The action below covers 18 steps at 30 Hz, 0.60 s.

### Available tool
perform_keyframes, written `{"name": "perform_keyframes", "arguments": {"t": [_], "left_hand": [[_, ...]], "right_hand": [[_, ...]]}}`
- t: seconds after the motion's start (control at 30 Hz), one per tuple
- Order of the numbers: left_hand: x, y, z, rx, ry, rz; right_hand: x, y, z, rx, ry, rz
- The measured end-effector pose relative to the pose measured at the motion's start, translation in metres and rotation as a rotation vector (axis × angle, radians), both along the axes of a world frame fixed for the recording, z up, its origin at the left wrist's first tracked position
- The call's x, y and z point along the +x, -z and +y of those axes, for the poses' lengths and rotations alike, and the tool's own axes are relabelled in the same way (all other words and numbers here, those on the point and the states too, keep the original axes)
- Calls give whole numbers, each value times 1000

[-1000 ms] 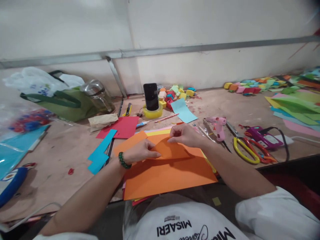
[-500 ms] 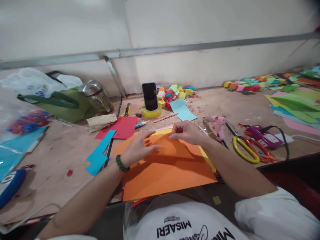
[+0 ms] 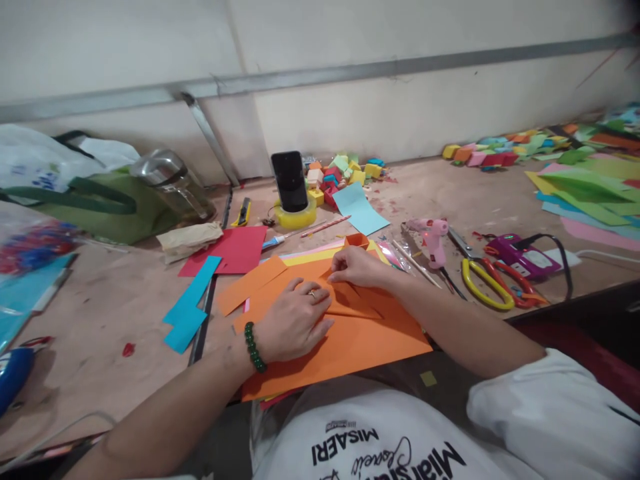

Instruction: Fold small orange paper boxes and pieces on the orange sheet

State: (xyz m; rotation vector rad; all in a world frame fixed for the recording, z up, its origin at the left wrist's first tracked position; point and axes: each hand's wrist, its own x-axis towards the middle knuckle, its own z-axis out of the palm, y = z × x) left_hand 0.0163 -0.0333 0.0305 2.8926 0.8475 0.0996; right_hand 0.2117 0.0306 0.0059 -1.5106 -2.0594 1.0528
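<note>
The right hand (image 3: 363, 269) pinches orange paper (image 3: 356, 305); the left hand (image 3: 294, 321), loosely open, lies across it, where steady pressure should prevent slipping.

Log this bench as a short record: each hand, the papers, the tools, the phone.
Left hand: palm down over the orange paper, green bead bracelet at the wrist
Right hand: thumb and fingers close together at the orange paper; grip unclear
Papers to the left: red sheet, blue pieces
Tools to the right: pink glue gun, scissors
Phone: propped up at a yellow tape roll
</note>
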Motion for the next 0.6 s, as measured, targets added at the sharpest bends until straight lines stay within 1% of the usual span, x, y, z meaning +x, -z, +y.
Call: {"name": "perform_keyframes", "arguments": {"t": [0.2, 0.33, 0.4, 0.47, 0.5, 0.53, 0.6], "left_hand": [[4, -3, -13, 20, 25, 72], [6, -6, -18, 18, 21, 122], [6, -8, -17, -8, 9, 137], [4, -10, -14, -39, -3, 142], [3, -10, -12, -54, -7, 142], [2, -10, -11, -69, -11, 142], [0, -10, -8, -89, -9, 144]], "right_hand": [[-2, -3, 0, 14, 8, -72], [-1, -3, -1, 29, -9, -166], [-1, -5, -7, 113, -17, -251], [-1, -10, -17, 296, -61, -336], [-1, -13, -24, 406, -118, -365], [-1, -15, -32, 466, -245, -389], [-2, -18, -47, 482, -538, -457]]}}
